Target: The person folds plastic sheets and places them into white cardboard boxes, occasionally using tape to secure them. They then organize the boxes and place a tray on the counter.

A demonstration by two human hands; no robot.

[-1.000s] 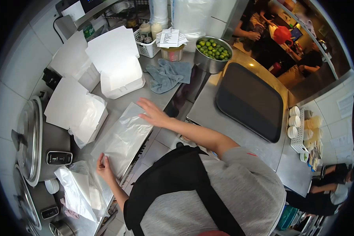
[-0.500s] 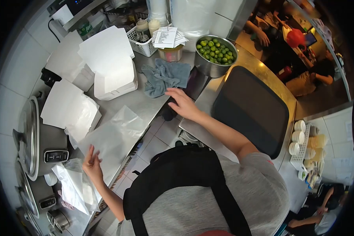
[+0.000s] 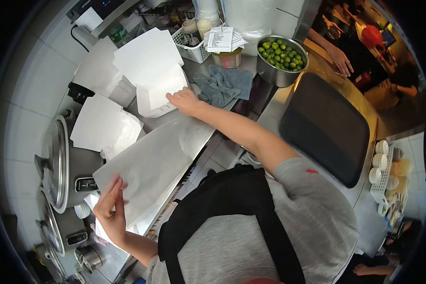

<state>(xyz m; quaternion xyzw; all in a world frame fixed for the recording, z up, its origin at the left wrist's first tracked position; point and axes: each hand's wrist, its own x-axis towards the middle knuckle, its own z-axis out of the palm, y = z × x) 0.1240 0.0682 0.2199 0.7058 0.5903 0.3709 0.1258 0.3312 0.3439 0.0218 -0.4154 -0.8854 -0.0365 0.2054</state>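
My left hand point(image 3: 110, 210) is closed at the near left edge of a large sheet of translucent paper point(image 3: 151, 165), fingers and thumb pinched on it; the fingertips are slightly blurred. The sheet slants up over the steel counter. Reaching across, my right hand point(image 3: 184, 101) has curled fingers at the front wall of an open white cardboard box point(image 3: 149, 106), gripping its edge. To the left stands a second open white box point(image 3: 104, 125) with a paper lining. A crumpled blue-grey cloth point(image 3: 225, 85) lies just beyond my right hand.
A steel pot of green limes point(image 3: 281, 57) stands at the back beside a dark tray point(image 3: 324, 128). Order slips point(image 3: 220, 39) rest on a tub near a white basket point(image 3: 196, 52). Lidded cookers point(image 3: 61, 161) line the left. Other people are beyond the pass at upper right.
My right hand has moved left from beside the cloth to the box's front edge. My left hand has closed on the paper, which now stands raised and spread wider.
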